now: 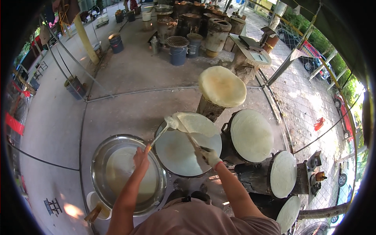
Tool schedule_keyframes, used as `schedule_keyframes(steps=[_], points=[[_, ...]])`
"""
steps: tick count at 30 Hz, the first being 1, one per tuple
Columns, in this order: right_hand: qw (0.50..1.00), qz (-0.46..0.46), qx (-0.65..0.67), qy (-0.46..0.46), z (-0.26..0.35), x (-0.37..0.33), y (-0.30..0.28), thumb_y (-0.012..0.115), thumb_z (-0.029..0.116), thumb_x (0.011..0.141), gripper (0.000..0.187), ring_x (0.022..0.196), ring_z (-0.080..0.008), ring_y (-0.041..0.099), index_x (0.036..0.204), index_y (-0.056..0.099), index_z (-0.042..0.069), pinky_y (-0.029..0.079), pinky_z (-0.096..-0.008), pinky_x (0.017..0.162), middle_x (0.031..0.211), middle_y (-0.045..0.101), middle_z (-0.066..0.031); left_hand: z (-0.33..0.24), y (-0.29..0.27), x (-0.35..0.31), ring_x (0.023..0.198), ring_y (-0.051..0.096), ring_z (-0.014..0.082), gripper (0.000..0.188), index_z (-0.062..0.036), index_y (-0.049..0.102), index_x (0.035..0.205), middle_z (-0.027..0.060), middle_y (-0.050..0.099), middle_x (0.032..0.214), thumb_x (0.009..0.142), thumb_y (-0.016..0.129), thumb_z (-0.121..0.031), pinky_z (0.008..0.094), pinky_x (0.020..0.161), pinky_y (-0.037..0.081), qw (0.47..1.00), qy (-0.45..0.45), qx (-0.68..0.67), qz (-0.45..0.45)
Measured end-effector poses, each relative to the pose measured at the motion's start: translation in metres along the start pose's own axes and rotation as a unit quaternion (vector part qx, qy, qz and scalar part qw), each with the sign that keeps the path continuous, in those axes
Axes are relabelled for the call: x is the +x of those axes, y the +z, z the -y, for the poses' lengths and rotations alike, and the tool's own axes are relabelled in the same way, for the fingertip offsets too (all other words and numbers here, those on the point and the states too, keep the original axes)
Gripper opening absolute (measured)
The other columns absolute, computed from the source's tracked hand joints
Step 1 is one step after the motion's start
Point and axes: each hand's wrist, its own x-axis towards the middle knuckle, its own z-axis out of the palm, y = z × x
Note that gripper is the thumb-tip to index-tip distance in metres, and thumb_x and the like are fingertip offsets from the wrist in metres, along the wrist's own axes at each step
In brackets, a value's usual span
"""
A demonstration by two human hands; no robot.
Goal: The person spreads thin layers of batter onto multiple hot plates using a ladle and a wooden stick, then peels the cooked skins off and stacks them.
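My left hand (141, 157) is closed around the handle of a ladle (171, 123), whose batter-coated bowl is over the far left rim of a round griddle (182, 152). In a pale glove, my right hand (210, 157) grips a long, thin flat spreader (191, 137), which slants over the griddle. Its far end meets the wet batter (199, 123) covering the griddle's far part; the near part shows bare grey metal. Left of the griddle, a wide steel basin (98, 160) holds creamy batter (125, 166).
Pale flat rounds cover more griddles to my right (252, 135), (283, 174), (289, 214). Beyond the griddle, a browned round flatbread (222, 86) rests on a stand. A white bucket (94, 199) stands by the basin. Buckets and drum stoves (218, 33) stand farther off; wire fencing (297, 84) runs along the right.
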Motion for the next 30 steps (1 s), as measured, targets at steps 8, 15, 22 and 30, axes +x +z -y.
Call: schedule_keyframes(steps=[8, 15, 22, 30], points=[[0.996, 0.039, -0.067, -0.048, 0.000, 0.003, 0.020, 0.062, 0.021, 0.088, 0.029, 0.047, -0.0064, 0.042, 0.113, 0.066, 0.009, 0.033, -0.0243, 0.041, 0.063, 0.054, 0.0025, 0.008, -0.018, -0.051, 0.089, 0.057, 0.0302, 0.064, -0.0330, 0.047, 0.132, 0.0117, 0.045, 0.097, 0.078, 0.056, 0.000, 0.0407, 0.071, 0.050, 0.999, -0.024, 0.034, 0.010], [0.954, -0.021, -0.105, -0.279, -0.035, 0.064, -0.042, 0.065, 0.021, 0.085, 0.029, 0.057, -0.0066, 0.051, 0.106, 0.067, 0.001, 0.040, -0.0240, 0.047, 0.075, 0.063, -0.0019, 0.001, -0.013, -0.095, 0.083, 0.058, 0.0298, 0.054, -0.0240, 0.056, 0.125, 0.0095, 0.051, 0.095, 0.076, 0.057, 0.000, 0.0402, 0.068, 0.049, 0.994, -0.060, -0.087, -0.021], [0.981, 0.119, -0.069, -0.139, 0.004, 0.036, -0.053, 0.068, 0.018, 0.083, 0.021, 0.043, -0.0072, 0.042, 0.100, 0.068, 0.006, 0.033, -0.0245, 0.039, 0.068, 0.062, -0.0004, -0.032, 0.000, -0.126, 0.061, 0.050, 0.0121, 0.023, -0.0032, 0.060, 0.105, 0.0067, 0.048, 0.065, 0.083, 0.062, -0.011, 0.0292, 0.056, 0.042, 0.899, -0.096, -0.387, -0.181], [0.941, 0.283, -0.153, 0.107, 0.007, 0.066, -0.053, 0.070, 0.020, 0.082, 0.019, 0.048, -0.0104, 0.046, 0.096, 0.067, 0.008, 0.034, -0.0249, 0.041, 0.068, 0.060, 0.0002, -0.092, 0.009, -0.149, 0.040, 0.040, 0.0071, 0.014, -0.0074, 0.051, 0.083, -0.0003, 0.045, 0.057, 0.090, 0.057, -0.018, 0.0260, 0.036, 0.030, 0.775, -0.321, -0.534, -0.109]])
